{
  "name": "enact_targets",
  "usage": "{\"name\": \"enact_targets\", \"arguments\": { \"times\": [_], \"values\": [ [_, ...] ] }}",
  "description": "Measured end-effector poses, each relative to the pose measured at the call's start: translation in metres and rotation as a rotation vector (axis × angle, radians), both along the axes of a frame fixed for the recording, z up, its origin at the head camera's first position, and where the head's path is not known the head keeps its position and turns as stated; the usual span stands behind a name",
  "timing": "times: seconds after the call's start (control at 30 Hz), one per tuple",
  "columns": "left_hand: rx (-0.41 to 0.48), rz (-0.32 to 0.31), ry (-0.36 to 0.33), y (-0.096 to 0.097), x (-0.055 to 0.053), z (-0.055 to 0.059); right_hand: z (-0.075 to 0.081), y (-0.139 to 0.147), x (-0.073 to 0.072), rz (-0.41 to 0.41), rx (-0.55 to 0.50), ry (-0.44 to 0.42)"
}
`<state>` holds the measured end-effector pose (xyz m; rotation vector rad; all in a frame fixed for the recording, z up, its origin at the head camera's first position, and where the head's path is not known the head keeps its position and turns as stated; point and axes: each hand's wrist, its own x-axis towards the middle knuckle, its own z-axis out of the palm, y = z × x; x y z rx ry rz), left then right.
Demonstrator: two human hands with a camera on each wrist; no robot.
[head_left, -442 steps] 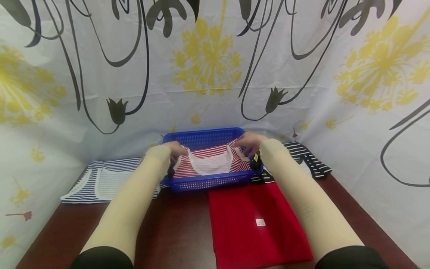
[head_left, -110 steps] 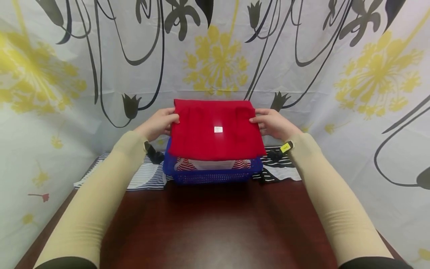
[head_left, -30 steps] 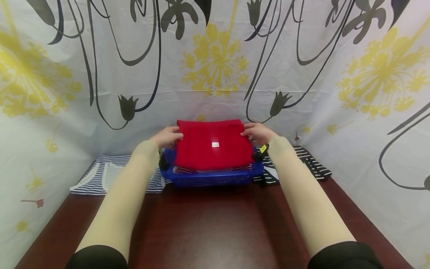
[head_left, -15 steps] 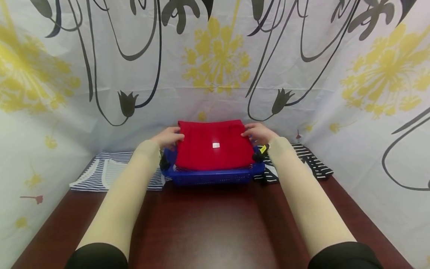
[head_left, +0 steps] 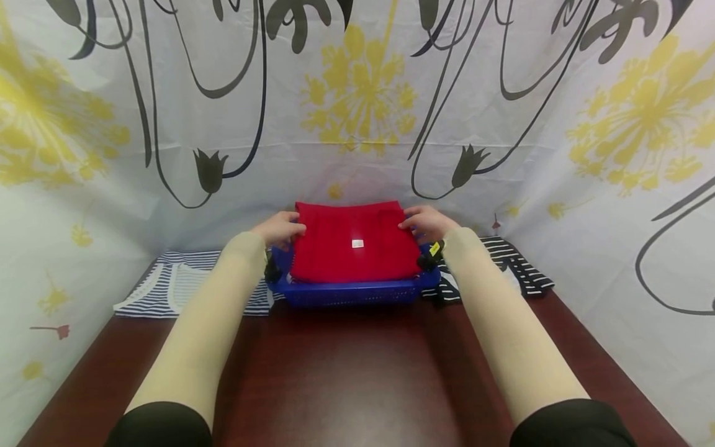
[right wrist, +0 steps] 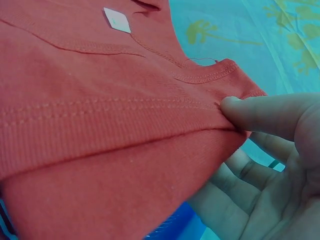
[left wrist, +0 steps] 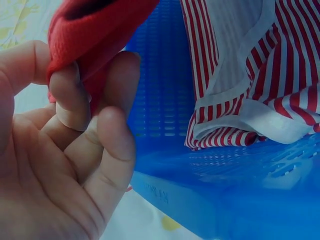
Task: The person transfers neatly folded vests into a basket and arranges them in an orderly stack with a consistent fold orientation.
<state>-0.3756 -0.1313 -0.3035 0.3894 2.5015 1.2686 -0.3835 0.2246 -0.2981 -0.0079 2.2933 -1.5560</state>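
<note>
A folded red shirt (head_left: 335, 257) with a small white label (head_left: 357, 243) hangs over the blue plastic basket (head_left: 352, 295) at the back of the table. My left hand (head_left: 279, 228) pinches its left edge between thumb and fingers; in the left wrist view the cloth is bunched there. On the other side, my right hand (head_left: 429, 225) pinches the right edge, thumb on top near the ribbed trim. Inside the basket lies a red-and-white striped top (left wrist: 295, 60), seen below the shirt in the left wrist view and mostly hidden by it in the head view.
A blue-and-white striped top (head_left: 190, 282) lies flat left of the basket. To the right is a black-and-white striped garment (head_left: 516, 270), partly behind my right forearm. The dark wooden table (head_left: 346, 372) stretches in front, with a patterned curtain (head_left: 357, 112) close behind.
Earlier both hands were at the striped top in the basket while the red shirt lay on the table. Since then they lifted the shirt and lowered it over the basket; lately it barely moves.
</note>
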Motion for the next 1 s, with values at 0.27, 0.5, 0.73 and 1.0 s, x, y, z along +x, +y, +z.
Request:
{"name": "enact_targets", "arguments": {
  "times": [0.27,0.5,0.73,1.0],
  "values": [
    [-0.069,-0.015,0.017,0.0013,0.0065,0.0049,-0.0037,-0.0016,-0.0024,0.019,0.012,0.019],
    [-0.107,-0.011,0.027,0.0012,0.0037,0.0011,-0.0055,-0.0044,-0.0042,0.018,0.036,0.022],
    [-0.116,-0.005,0.012,0.0022,0.0009,-0.0015,-0.0070,-0.0051,-0.0016,0.037,0.060,0.030],
    [-0.141,-0.012,-0.004,0.0053,0.0050,-0.0007,-0.0064,-0.0064,0.0008,0.050,0.126,0.039]
  ]
}}
